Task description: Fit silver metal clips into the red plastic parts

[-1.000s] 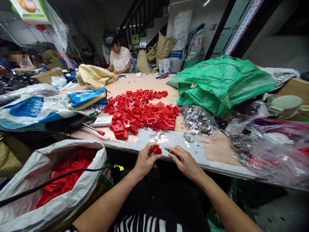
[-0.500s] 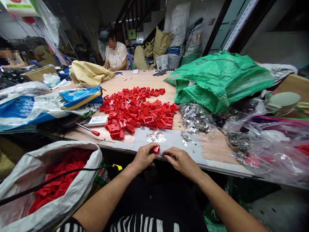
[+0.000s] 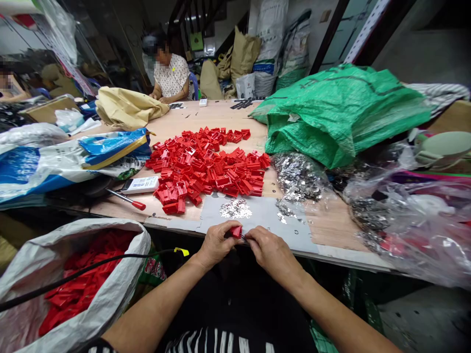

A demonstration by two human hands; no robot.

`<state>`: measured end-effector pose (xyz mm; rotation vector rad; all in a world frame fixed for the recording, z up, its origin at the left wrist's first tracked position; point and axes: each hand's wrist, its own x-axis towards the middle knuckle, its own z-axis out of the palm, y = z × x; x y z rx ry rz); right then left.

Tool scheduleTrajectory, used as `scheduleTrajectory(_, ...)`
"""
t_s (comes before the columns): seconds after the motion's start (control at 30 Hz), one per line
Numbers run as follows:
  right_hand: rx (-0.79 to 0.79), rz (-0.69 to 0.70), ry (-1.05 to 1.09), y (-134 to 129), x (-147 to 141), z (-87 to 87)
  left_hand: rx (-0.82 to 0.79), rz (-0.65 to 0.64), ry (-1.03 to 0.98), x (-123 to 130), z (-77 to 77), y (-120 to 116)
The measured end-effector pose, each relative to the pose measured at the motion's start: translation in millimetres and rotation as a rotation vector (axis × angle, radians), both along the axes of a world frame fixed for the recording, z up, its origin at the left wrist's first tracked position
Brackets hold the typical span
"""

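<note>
Since a second ago the two hands have closed together at the table (image 3: 331, 230) edge, the right one now touching the red plastic piece. From the left: a white sack (image 3: 84, 294) of red parts, then the left hand (image 3: 217, 242), its grip pinching the red piece (image 3: 236, 231), then the right hand (image 3: 270, 250), fingertips pressed together on a small metal bit I can barely make out. The bit could slip and drop into the lap if that pinch loosens. The heap of red pieces (image 3: 206, 166) sits as before.
</note>
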<state>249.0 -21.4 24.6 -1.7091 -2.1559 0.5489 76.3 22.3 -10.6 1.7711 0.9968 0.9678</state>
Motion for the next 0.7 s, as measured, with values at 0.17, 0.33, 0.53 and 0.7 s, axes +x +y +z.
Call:
scheduleTrajectory(0.17,-0.023,-0.04,-0.082,1,-9,3.7,0.019,-0.004,0.005,0,-1.2,-1)
scheduleTrajectory(0.33,-0.012,0.029,0.054,-1,3,0.1,0.008,0.004,-0.02,0,3.3,-4)
scheduleTrajectory(0.53,0.051,-0.007,0.144,-9,12,-1.4,0.022,0.028,-0.047,1,1.7,-7)
scheduleTrajectory(0.7,0.022,0.016,0.135,-7,9,1.1,0.038,0.016,-0.041,1,-1.9,-6)
